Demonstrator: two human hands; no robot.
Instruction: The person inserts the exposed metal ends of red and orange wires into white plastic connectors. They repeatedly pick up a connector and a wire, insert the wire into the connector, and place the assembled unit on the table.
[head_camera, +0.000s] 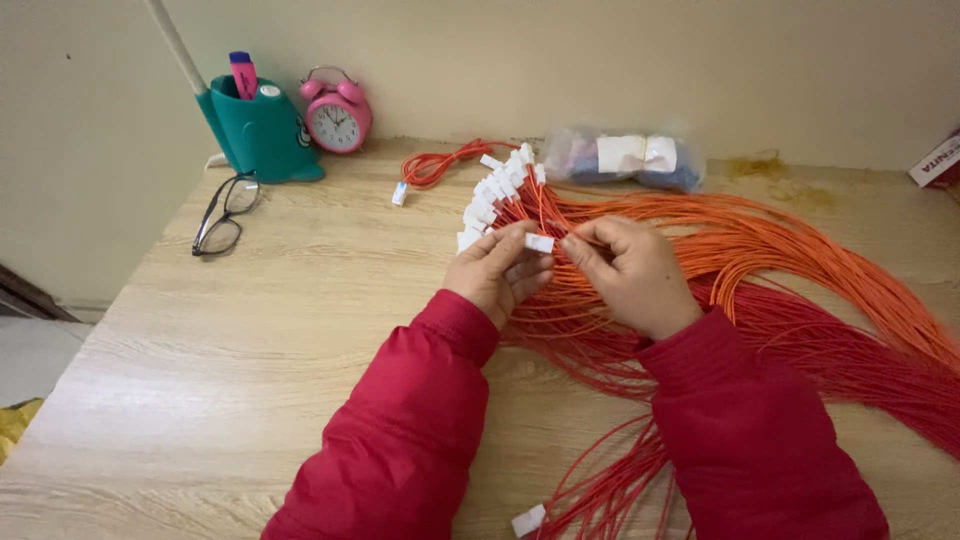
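A large bundle of orange cords (800, 270) lies spread across the wooden table (280, 330), many ending in small white tags (495, 190) fanned out at the upper middle. My left hand (497, 272) pinches one white tag (539, 243) between thumb and fingers. My right hand (630, 272) grips the orange cord just right of that tag. Both arms wear red padded sleeves. A coiled orange cord (440, 163) with a white tag rests behind the fan. Another loose white tag (528, 520) sits at the bottom edge.
At the back left stand a teal pen holder (262, 130) and a pink alarm clock (338, 112). Black glasses (225, 213) rest on the table. A clear plastic bag (620, 160) lies by the wall. A box corner (938, 160) shows at far right.
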